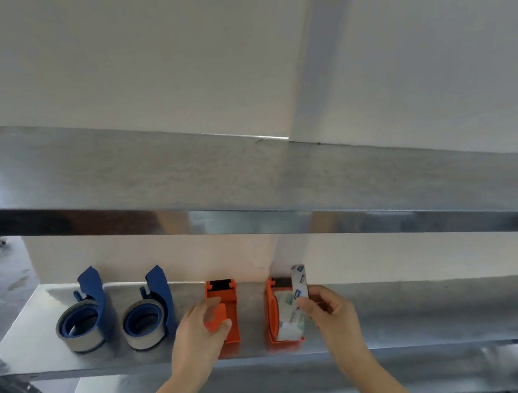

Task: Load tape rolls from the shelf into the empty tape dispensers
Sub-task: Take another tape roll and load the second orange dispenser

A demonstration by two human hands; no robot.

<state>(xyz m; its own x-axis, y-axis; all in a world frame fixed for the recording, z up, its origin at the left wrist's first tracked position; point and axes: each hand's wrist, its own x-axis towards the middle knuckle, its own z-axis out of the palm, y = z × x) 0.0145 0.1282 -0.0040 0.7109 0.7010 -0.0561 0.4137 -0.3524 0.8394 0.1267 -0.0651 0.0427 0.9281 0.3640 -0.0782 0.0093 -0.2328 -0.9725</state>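
Two bare forearms come up from the bottom of the view, both uncovered as far as they show, with no sleeve edge in sight. The left hand and the right hand wear no gloves, rings, watch or bands. The wrists are slender and the fingers bare; the nails are too blurred to tell apart.
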